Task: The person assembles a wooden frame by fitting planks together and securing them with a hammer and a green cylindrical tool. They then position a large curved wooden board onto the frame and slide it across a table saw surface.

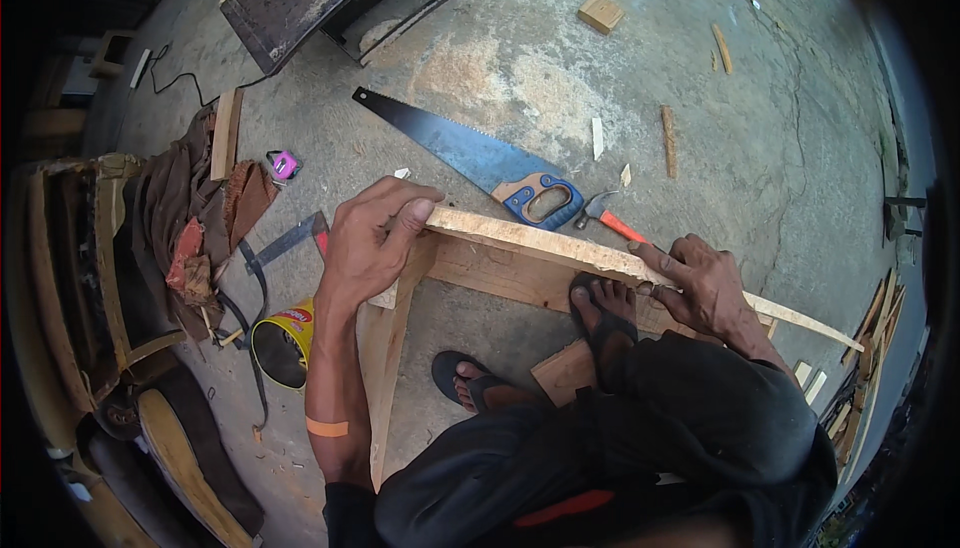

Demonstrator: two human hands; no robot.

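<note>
My left hand (372, 238) grips the end of a long wooden strip (560, 245); my right hand (700, 283) pinches it farther along. Strip lies atop a wooden frame (480, 273); handsaw (470, 153) and hammer (610, 218) on the floor just beyond

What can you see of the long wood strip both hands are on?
The long wood strip is pale, rough-sawn, thin and narrow, tapering to a point at its right end. It lies across the top of a wooden frame, slanting down to the right. The left hand grips its left end, thumb on top; the right hand presses on it further right, beside a sandalled foot.
</note>
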